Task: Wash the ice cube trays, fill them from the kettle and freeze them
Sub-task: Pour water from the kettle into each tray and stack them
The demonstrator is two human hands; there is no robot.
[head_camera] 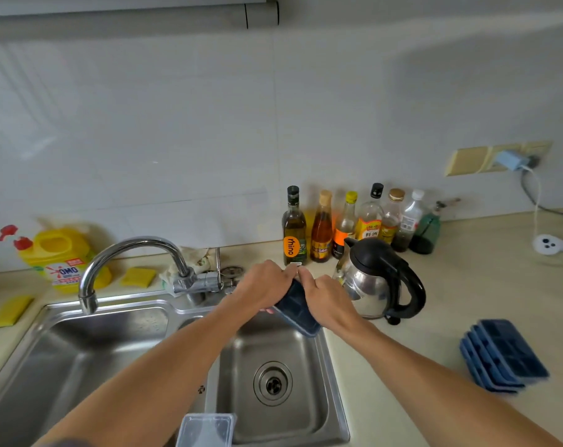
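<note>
Both my hands grip one dark tray (297, 309), tilted, above the sink's (335, 382) right basin. Left hand (267, 285): fingers (285, 273) curled round its left edge. Right hand (325, 298): fingers (306, 276) curled round its right edge. Kettle (377, 282) stands just beside my right hand. Tray stack (502, 356) lies on the counter (418, 366), well right.

Soft, bright daylight fills the kitchen, apparently from the left. A pale window reflection lies across the tiled wall (25, 101) at far left, and a grey shade dims its upper right. Glare streaks the faucet (135, 250), sink (105, 301) and kettle (370, 285). Shadows are faint. The wide lens bows the counter (451, 317) toward the edges. The centre is sharpest, where the left hand (264, 285) and right hand (325, 296) grip the ice cube tray (297, 309). The outlet (470, 161) at far right and the clear lid (206, 429) at the near edge look smeared.
</note>
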